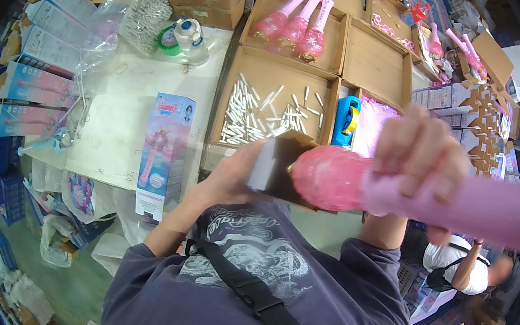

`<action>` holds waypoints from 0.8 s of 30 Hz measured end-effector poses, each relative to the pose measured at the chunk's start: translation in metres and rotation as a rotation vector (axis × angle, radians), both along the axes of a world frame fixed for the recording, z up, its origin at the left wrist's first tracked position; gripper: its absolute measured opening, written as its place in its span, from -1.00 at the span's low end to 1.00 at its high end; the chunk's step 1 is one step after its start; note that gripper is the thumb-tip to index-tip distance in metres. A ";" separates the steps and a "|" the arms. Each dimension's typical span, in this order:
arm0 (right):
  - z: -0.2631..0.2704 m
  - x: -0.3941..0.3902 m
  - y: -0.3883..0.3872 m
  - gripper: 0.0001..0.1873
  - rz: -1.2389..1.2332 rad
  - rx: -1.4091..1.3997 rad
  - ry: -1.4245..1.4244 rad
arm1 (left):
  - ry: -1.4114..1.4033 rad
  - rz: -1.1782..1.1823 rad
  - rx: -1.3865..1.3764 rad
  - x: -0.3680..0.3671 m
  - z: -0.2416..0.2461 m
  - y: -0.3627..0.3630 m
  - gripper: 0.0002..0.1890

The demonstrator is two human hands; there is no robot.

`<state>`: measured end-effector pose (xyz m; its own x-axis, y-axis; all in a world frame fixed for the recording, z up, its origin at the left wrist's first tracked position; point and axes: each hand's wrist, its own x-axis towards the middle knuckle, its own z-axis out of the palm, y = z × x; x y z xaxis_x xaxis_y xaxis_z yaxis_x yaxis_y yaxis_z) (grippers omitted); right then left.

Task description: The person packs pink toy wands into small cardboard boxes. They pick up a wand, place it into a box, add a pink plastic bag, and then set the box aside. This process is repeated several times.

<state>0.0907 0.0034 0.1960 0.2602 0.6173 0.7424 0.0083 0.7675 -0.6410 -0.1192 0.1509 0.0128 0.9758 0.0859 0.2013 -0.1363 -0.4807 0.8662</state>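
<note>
My right hand (419, 153), somewhat blurred, grips the pink handle of a toy wand (331, 177). The wand lies sideways, and its clear pink bulb head points left. My left hand (232, 173) holds a small carton (285, 153) with its dark open end towards the bulb. The bulb's gold tip is at the carton's mouth; how far in it reaches I cannot tell. On the white table (113, 130) to the left, a printed pink and blue toy box (164, 150) stands by my left forearm.
Cardboard trays hold several white sticks (248, 117) and three pink wands (301, 21). A blue tape dispenser (346, 122) sits beside pink plastic pieces. A pump bottle (191, 42) and green tape roll (168, 41) stand at the back left. Another person (457, 264) is at the right.
</note>
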 end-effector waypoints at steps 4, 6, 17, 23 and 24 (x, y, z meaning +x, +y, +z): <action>-0.019 -0.017 0.012 -0.52 -0.065 -0.336 -0.298 | -0.015 0.033 0.020 -0.009 0.007 0.000 -0.06; -0.022 -0.022 0.004 -0.43 -0.052 -0.480 -0.182 | -0.065 0.089 0.097 -0.011 0.003 -0.001 -0.09; -0.221 0.035 -0.019 -0.43 -0.564 -1.114 0.236 | 0.265 0.069 -0.316 -0.091 -0.060 0.019 -0.06; -0.356 -0.062 -0.015 -0.42 -0.690 -1.484 -0.015 | 0.256 0.135 -0.061 -0.102 -0.083 0.006 -0.23; -0.360 -0.077 -0.008 -0.47 -0.681 -1.431 -0.016 | 0.272 0.145 -0.060 -0.102 -0.087 0.003 -0.26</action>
<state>0.0135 -0.0042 -0.1635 0.7671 0.5553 -0.3212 0.0977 -0.5960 -0.7970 -0.2213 0.1535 -0.0739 0.9698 0.2322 -0.0749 0.1704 -0.4249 0.8890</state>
